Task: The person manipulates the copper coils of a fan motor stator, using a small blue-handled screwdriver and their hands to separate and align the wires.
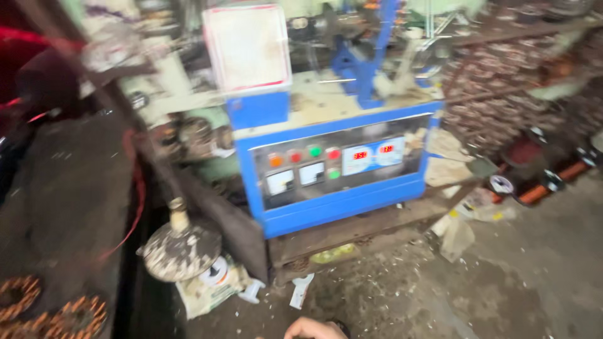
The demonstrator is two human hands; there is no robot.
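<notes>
The view is blurred. Only a small skin-coloured part of what seems to be my right hand shows at the bottom edge, with a dark band beside it; its fingers are out of frame and it touches nothing visible. My left hand is not in view. Ahead stands a blue machine on a low frame. Its front panel carries coloured round buttons, two white dial gauges and two small displays with red digits. A white box with a red border and a blue mechanism sit on top.
A dark bench at the left holds copper wire coils. A dusty round disc on a stem stands above a white sack. Racks of copper coils and spools fill the right. Scraps litter the concrete floor.
</notes>
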